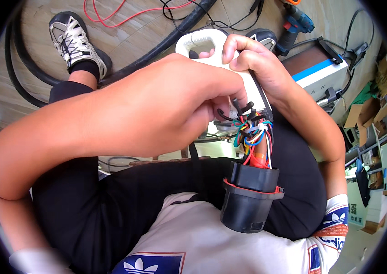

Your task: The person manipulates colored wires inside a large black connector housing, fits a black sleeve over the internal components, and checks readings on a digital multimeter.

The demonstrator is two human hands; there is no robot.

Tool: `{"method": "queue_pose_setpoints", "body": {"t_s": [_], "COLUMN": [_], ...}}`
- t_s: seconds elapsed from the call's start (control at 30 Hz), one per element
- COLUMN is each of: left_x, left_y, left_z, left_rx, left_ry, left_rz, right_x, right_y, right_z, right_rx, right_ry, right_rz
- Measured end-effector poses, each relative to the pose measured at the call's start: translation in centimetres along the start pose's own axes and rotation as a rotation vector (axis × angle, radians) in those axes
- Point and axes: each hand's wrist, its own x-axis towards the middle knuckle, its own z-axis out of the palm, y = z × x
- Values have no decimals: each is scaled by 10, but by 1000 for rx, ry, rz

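A white housing with a looped handle (186,43) is held at the upper centre, with my right hand (262,73) gripping its upper right side. My left hand (198,93) lies across it, fingers curled at its lower end beside black-tipped leads; what exactly they pinch is hidden. A bundle of coloured wires (255,132) with a white tie runs from there down into a black cylindrical part (246,208) with a red ring, resting against my body.
Black hoses (157,45) and red and black cables (111,18) lie on the tiled floor. A cordless drill (294,27) and a white-and-blue machine (314,73) are at the upper right; cardboard boxes (362,114) and clutter fill the right edge.
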Motion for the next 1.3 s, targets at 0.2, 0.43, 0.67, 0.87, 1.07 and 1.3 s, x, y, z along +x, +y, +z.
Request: {"method": "queue_pose_setpoints", "body": {"t_s": [0.2, 0.43, 0.67, 0.87, 1.07, 1.3], "left_x": [5, 18, 24, 13, 14, 13], "left_y": [2, -7, -5, -15, -17, -9], "left_z": [11, 8, 1, 6, 20, 31], "left_rx": [36, 141, -153, -207, 122, 183], "left_ry": [69, 104, -28, -20, 103, 229], "left_rz": [26, 73, -203, -130, 149, 225], "right_x": [-4, -5, -3, -4, -3, -2], "right_y": [-6, 0, 6, 1, 1, 7], "right_z": [-6, -16, -23, -19, -14, -10], "right_rx": [72, 79, -122, -26, 61, 178], "right_ry": [-62, -74, 3, -20, 0, 24], "right_rz": [48, 39, -23, -13, 5, 0]}}
